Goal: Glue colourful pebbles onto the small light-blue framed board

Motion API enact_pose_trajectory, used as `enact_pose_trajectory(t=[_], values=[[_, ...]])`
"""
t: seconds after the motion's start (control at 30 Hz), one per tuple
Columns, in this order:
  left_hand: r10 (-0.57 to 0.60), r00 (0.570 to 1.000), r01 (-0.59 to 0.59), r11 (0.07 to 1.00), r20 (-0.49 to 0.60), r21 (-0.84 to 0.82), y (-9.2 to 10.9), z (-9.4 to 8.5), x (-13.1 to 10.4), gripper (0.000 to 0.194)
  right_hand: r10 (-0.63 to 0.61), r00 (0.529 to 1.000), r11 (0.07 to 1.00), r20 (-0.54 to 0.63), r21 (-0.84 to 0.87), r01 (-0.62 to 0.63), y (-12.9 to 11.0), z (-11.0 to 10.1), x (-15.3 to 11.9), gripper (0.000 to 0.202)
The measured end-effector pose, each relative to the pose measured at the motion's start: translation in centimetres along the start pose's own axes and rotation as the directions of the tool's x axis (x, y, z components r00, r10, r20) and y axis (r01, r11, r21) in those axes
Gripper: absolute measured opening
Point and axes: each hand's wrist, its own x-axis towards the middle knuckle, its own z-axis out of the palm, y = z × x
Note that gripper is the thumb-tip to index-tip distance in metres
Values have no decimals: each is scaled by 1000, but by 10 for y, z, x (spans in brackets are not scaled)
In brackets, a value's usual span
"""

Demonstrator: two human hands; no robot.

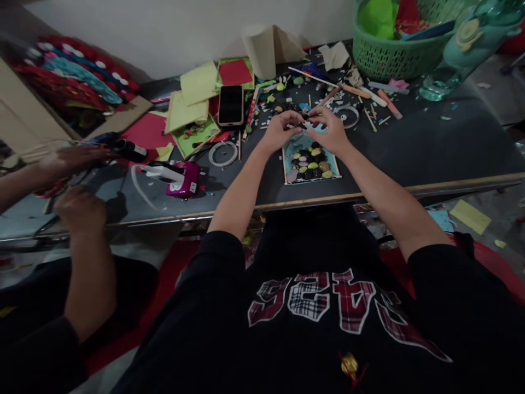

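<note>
Dark table [443, 145] spans mid-frame; pale wall [184, 30], top; left hand [282, 131], right hand [330, 130], centre, at pebbled panel [294, 145]; fingers curled; cannot tell if pinching.

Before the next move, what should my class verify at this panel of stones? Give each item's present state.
1. Left hand and right hand close together at the panel's far end: ok.
2. Anything held between them identifiable: cannot tell, too small and partly hidden.
3. Stones within the panel's edges: ok.
4. Tabletop tidy beyond the panel: not ok, a white stick and small bits lie there.
5. Co-worker's nearer hand apart from the panel: ok.
</note>
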Motion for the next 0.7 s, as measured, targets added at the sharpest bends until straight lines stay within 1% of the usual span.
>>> enact_pose_trajectory(t=[0.07, 0.17, 0.23, 0.3, 0.37, 0.4, 0.43, 0.47, 0.5, 0.53, 0.57, 0.63, 0.7], values=[[18, 1000, -18, 1000, -20, -8, -6, 2, 0, 25, 32, 999, 999, -30, 11, -31, -7, -2, -2, 40], [31, 999, -31, 998, -8, -47, -11, 5, -1, 24, 87, 995, 996, -40, -3, -87, -14, -3, -4, 39], [29, 1000, -29, 996, -2, -81, -11, 7, -1, 24, 122, 992, 992, -44, -32, -124, -14, -2, -2, 40], [10, 1000, -12, 995, -15, -103, -8, 7, -2, 26, 150, 984, 985, -93, -78, -157, -9, -4, 3, 33], [-27, 999, 24, 994, -23, -108, -6, 5, -4, 27, 173, 962, 968, -211, -146, -206, 1, -12, 9, 21], [-48, 999, 46, 993, -14, -105, -4, 3, -5, 27, 187, 939, 951, -289, -187, -246, 7, -17, 11, 20], [-69, 998, 69, 993, 5, -98, -2, 2, -6, 27, 204, 907, 927, -369, -223, -300, 14, -24, 13, 29], [-87, 996, 89, 992, 32, -89, -1, 0, -8, 26, 224, 873, 899, -434, -254, -357, 20, -31, 14, 43], [-100, 993, 104, 992, 63, -76, 1, -1, -10, 25, 251, 839, 866, -483, -275, -417, 25, -37, 15, 54], [-106, 990, 112, 992, 96, -58, 2, -2, -11, 24, 283, 824, 841, -490, -287, -460, 30, -43, 14, 58], [-108, 986, 113, 993, 125, -34, 4, -3, -13, 23, 292, 824, 832, -485, -295, -469, 34, -46, 14, 59], [-92, 983, 90, 996, 159, 22, 5, -3, -16, 24, 305, 825, 824, -475, -302, -479, 39, -49, 13, 53], [-51, 986, 38, 996, 156, 82, 5, -2, -17, 25, 306, 821, 820, -482, -306, -484, 41, -48, 13, 44]])
